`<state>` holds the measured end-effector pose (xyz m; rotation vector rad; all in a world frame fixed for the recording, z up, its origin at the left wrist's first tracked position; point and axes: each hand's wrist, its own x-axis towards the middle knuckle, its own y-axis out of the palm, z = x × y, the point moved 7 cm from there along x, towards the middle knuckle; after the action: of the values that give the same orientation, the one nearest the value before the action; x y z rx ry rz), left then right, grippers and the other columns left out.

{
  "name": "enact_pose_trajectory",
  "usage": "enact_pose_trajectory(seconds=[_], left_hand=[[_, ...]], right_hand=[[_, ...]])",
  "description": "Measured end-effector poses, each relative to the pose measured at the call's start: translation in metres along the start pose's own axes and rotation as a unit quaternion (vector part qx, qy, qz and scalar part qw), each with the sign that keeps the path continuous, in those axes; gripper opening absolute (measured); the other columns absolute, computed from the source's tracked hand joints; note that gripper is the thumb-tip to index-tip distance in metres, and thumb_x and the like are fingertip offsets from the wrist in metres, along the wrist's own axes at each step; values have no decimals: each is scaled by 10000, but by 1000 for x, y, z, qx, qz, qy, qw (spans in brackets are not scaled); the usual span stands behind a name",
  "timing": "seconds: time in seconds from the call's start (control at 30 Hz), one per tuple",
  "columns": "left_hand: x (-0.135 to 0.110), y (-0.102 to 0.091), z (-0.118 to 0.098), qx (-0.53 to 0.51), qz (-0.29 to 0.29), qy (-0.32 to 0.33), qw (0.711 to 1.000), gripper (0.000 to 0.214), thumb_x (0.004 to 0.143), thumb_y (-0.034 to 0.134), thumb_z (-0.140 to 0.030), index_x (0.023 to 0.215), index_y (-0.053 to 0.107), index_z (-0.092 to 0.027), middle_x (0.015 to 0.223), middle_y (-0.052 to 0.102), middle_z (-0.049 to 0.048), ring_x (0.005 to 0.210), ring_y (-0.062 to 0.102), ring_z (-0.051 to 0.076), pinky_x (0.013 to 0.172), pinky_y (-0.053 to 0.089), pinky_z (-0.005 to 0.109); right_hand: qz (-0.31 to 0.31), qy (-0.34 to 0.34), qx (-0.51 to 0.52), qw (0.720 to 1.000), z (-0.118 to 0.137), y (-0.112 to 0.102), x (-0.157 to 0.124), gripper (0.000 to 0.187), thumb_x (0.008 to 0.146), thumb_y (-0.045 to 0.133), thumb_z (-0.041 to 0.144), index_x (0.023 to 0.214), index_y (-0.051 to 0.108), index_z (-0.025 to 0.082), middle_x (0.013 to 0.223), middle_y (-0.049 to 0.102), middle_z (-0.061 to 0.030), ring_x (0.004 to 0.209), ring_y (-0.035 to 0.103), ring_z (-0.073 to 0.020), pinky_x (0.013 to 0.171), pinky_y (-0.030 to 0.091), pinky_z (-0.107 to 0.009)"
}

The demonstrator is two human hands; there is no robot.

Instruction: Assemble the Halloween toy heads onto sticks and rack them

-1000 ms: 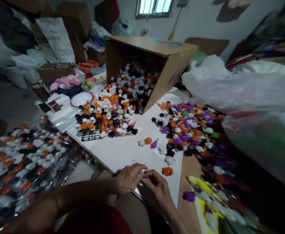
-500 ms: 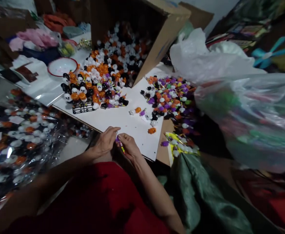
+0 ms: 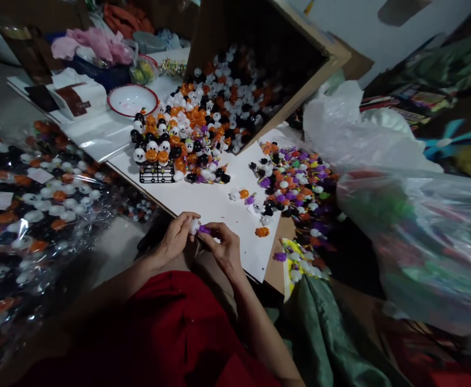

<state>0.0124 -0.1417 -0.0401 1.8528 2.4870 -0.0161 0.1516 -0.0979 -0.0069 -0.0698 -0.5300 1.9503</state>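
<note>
My left hand [image 3: 175,237] and my right hand [image 3: 224,246] meet at the near edge of a white board [image 3: 213,207]. Both are pinched on one small toy [image 3: 198,228]: its white head sits at my left fingertips, its purple part at my right. A lone orange pumpkin toy [image 3: 262,231] lies on the board just right of my right hand. Farther back, a heap of white, orange and black toys [image 3: 187,137] spills from a tipped cardboard box [image 3: 283,59]. A second pile with purple toys [image 3: 295,180] lies at the board's right.
A black wire rack [image 3: 157,173] stands under the heap's near edge. A red-rimmed white bowl [image 3: 132,99] sits at the back left. Clear bags of packed toys [image 3: 29,204] fill the left; a big plastic bag [image 3: 420,215] bulges at the right. Green cloth [image 3: 332,333] lies near my lap.
The view has tilted and shifted. My hands stay together at the board's edge; the toy between them has turned, so its white head now shows at my left fingers.
</note>
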Motion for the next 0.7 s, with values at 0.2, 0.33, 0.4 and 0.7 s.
enact_pose_trajectory(seconds=[0.2, 0.33, 0.4, 0.7], left_hand=[[-1, 4, 4, 14, -25, -2, 1000, 366, 962, 377, -444, 1033, 619, -178, 670, 581, -2, 614, 546, 139, 650, 449, 267], [-3, 15, 2, 79, -44, 24, 996, 288, 965, 389, -372, 1027, 602, -188, 813, 634, 35, 764, 601, 160, 752, 483, 293], [-3, 23, 0, 118, -40, 45, 991, 256, 965, 387, -326, 1030, 593, -188, 912, 643, 58, 851, 609, 170, 814, 486, 313], [5, 58, -12, 192, 38, 187, 963, 222, 935, 385, -204, 1048, 575, -184, 950, 630, 77, 904, 609, 176, 818, 504, 322]], right_hand=[[-27, -236, -198, 951, 29, 0, -12, 213, 927, 543, 166, 1091, 671, 215, 988, 696, -93, 884, 641, -181, 758, 549, -310], [-9, -288, -292, 912, 22, 4, -25, 366, 933, 444, 96, 1256, 595, 178, 1061, 669, -135, 943, 604, -214, 799, 538, -345], [18, -288, -300, 909, 15, 5, -28, 394, 929, 418, 86, 1284, 577, 149, 1094, 656, -157, 982, 588, -236, 837, 524, -371], [58, -19, -8, 998, -18, -31, -6, 157, 919, 562, 272, 947, 713, 239, 918, 701, -60, 855, 648, -191, 780, 520, -343]])
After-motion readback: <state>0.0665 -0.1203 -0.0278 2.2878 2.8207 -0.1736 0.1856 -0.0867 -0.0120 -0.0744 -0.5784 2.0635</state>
